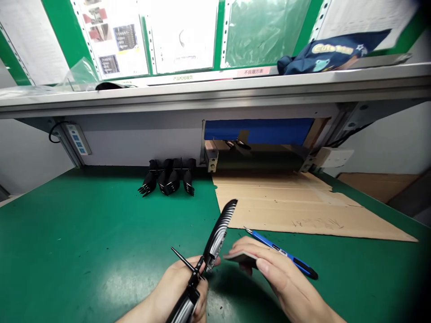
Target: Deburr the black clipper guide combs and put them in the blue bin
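Note:
My left hand (188,280) is closed around a black moulded plastic part (218,235) with a thin rod-like runner crossing its middle. The part slants up to the right and has ridged, layered edges; its lower end runs off the frame. Just right of it, my right hand (279,271) pinches a thin, flat, dark grey piece (243,258) between thumb and fingers. The piece is close to the plastic part, with a small gap showing. Behind my right hand lies a blue pen-like tool (279,251) with a pointed metal tip and black end.
Several black fork-like plastic pieces (171,177) on a runner rest at the back of the green table (84,233). A cardboard sheet (286,202) lies before an opening with a blue flap (269,130). Overhead, a shelf (202,96) carries a dark blue bag (330,54).

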Demonstrator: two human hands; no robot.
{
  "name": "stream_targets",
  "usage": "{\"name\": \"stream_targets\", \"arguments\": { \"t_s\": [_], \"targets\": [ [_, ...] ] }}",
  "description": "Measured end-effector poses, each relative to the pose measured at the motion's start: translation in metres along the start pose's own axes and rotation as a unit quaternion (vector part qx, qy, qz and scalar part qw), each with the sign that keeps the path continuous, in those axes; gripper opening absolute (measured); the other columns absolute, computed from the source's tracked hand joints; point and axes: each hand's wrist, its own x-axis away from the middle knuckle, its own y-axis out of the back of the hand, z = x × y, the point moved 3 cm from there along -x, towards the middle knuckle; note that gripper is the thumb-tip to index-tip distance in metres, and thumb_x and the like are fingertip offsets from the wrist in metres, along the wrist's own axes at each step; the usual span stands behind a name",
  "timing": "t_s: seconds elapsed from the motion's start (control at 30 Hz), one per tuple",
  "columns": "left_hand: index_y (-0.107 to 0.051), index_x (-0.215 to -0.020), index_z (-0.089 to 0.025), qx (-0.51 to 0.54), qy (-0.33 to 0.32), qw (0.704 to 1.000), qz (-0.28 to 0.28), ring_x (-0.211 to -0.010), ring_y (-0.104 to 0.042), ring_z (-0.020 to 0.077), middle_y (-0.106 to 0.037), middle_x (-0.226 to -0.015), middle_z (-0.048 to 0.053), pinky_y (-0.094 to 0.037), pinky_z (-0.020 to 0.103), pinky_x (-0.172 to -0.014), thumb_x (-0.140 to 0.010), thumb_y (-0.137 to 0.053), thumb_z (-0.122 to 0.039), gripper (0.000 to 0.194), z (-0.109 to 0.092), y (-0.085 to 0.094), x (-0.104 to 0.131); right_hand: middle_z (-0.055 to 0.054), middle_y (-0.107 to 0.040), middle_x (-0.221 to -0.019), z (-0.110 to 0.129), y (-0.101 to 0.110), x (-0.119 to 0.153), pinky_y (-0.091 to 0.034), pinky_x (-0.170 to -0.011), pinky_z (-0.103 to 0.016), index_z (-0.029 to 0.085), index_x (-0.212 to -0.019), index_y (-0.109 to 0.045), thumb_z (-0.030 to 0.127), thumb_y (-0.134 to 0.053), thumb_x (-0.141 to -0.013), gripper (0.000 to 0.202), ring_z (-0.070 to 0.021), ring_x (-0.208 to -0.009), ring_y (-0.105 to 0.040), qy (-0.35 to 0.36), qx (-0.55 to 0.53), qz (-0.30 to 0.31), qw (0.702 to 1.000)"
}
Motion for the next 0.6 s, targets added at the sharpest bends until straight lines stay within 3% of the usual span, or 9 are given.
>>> {"name": "stream_targets", "arguments": {
  "t_s": [0.1, 0.23, 0.3, 0.37, 0.43, 0.5, 0.57, 0.6],
  "targets": [
    [-0.050, -0.121, -0.007, -0.009, 0.006, 1.000, 0.001, -0.025, -0.028, 0.0114, -0.042, -0.033, -0.005, -0.031, 0.022, -0.031, -0.068, -0.070, -0.050, 0.071, 0.003, 0.001, -0.002, -0.005, -0.055, -0.126, 0.004, 0.002, 0.000, -0.049, -0.094, -0.030, 0.029, -0.126, -0.055, 0.033, -0.034, -0.101, 0.033, -0.0199, -0.115, -0.052, 0.009, 0.035, -0.018, 0.999],
    [-0.046, -0.125, -0.011, -0.016, -0.047, 0.999, -0.006, -0.032, -0.026, 0.0088, -0.042, -0.041, -0.006, -0.028, 0.021, -0.036, -0.075, -0.065, -0.049, 0.067, -0.018, -0.004, 0.007, -0.003, -0.059, -0.115, 0.010, 0.000, -0.001, -0.052, -0.089, -0.028, 0.031, -0.118, -0.058, 0.029, -0.038, -0.098, 0.028, -0.0178, -0.105, -0.059, 0.020, 0.108, 0.116, 0.987],
    [-0.044, -0.127, -0.016, -0.082, -0.093, 0.991, -0.044, -0.038, -0.028, 0.0082, -0.041, -0.048, -0.007, -0.027, 0.021, -0.041, -0.082, -0.059, -0.048, 0.057, -0.038, -0.006, 0.016, -0.003, -0.057, -0.117, 0.003, 0.008, -0.001, -0.052, -0.092, -0.031, 0.031, -0.120, -0.056, 0.027, -0.050, -0.092, 0.029, -0.0198, -0.108, -0.057, -0.008, 0.190, 0.146, 0.971],
    [-0.047, -0.120, -0.019, -0.207, -0.075, 0.973, -0.072, -0.042, -0.028, 0.0080, -0.039, -0.051, -0.007, -0.022, 0.020, -0.044, -0.087, -0.054, -0.050, 0.046, -0.052, -0.007, 0.026, -0.006, -0.055, -0.120, -0.004, 0.021, -0.002, -0.050, -0.095, -0.035, 0.028, -0.118, -0.057, 0.024, -0.056, -0.088, 0.031, -0.0232, -0.112, -0.054, -0.009, 0.264, 0.106, 0.959],
    [-0.054, -0.098, -0.018, -0.364, -0.028, 0.926, -0.092, -0.046, -0.028, 0.0081, -0.038, -0.054, -0.007, -0.019, 0.021, -0.045, -0.085, -0.055, -0.053, 0.037, -0.058, -0.006, 0.034, -0.007, -0.056, -0.117, -0.005, 0.032, -0.004, -0.051, -0.092, -0.034, 0.025, -0.113, -0.058, 0.025, -0.050, -0.092, 0.022, -0.0231, -0.111, -0.054, 0.015, 0.296, 0.031, 0.955],
    [-0.054, -0.078, -0.017, -0.504, -0.001, 0.856, -0.114, -0.050, -0.030, 0.0090, -0.040, -0.056, -0.005, -0.018, 0.022, -0.046, -0.083, -0.056, -0.053, 0.036, -0.056, -0.004, 0.039, -0.007, -0.057, -0.117, 0.002, 0.034, -0.006, -0.051, -0.088, -0.032, 0.025, -0.115, -0.056, 0.027, -0.046, -0.096, 0.022, -0.0217, -0.109, -0.055, 0.068, 0.326, -0.007, 0.943],
    [-0.052, -0.067, -0.018, -0.594, 0.001, 0.794, -0.128, -0.053, -0.030, 0.0099, -0.040, -0.056, -0.004, -0.017, 0.023, -0.046, -0.081, -0.058, -0.047, 0.033, -0.050, -0.006, 0.041, -0.008, -0.056, -0.118, 0.014, 0.019, -0.006, -0.049, -0.090, -0.035, 0.025, -0.121, -0.053, 0.039, -0.055, -0.092, 0.032, -0.0245, -0.110, -0.054, 0.156, 0.379, 0.035, 0.911],
    [-0.050, -0.063, -0.018, -0.616, 0.000, 0.779, -0.118, -0.052, -0.028, 0.0101, -0.037, -0.054, -0.005, -0.016, 0.024, -0.045, -0.080, -0.059, -0.044, 0.032, -0.046, -0.008, 0.040, -0.009, -0.058, -0.116, 0.018, 0.007, -0.004, -0.048, -0.091, -0.038, 0.024, -0.121, -0.053, 0.043, -0.060, -0.089, 0.038, -0.0265, -0.108, -0.055, 0.197, 0.409, 0.074, 0.888]
  ]
}}
